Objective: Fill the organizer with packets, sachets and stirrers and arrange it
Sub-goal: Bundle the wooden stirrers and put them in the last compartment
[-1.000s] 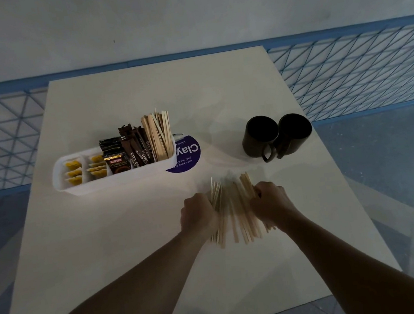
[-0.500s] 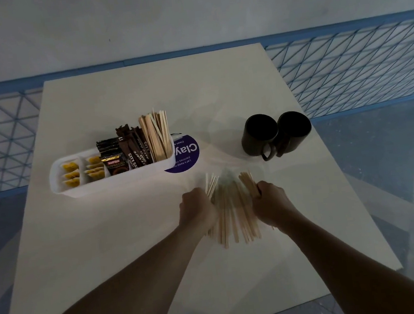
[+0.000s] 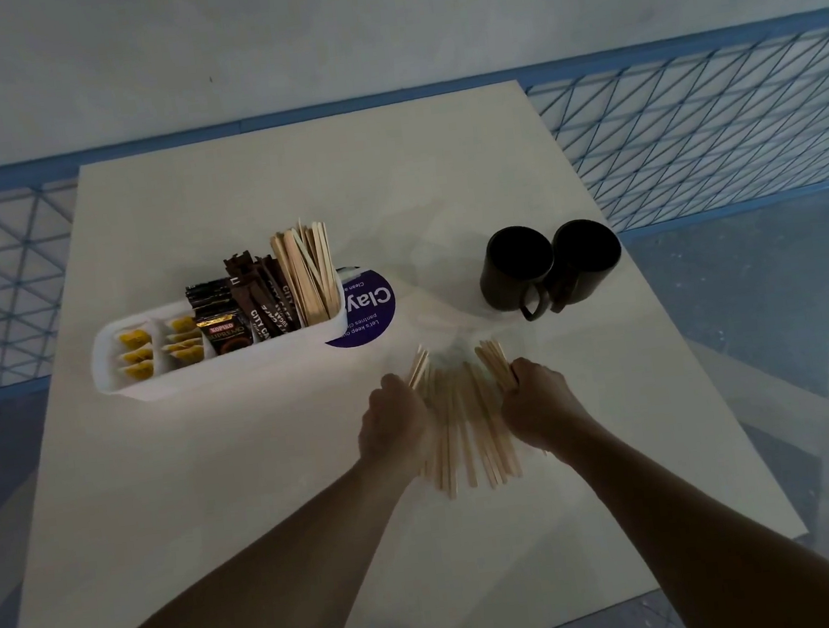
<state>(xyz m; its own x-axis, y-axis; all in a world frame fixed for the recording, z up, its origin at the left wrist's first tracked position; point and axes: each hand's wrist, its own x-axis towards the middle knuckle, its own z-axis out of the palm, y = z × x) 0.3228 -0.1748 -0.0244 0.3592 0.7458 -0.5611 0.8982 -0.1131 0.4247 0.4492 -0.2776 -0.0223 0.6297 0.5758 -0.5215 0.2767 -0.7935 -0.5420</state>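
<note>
Loose stirrers (image 3: 461,427) fanning on desk (image 3: 205,492), long axis near-far. Left hand (image 3: 394,424) and right hand (image 3: 536,405) flanking pile, each gripping its edge sticks. Organizer (image 3: 222,369) sitting far-left; left hand nearer.

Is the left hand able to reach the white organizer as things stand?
Probably yes: only bare table lies between the left hand and the organizer, but that hand is busy gripping loose stirrers.
</note>
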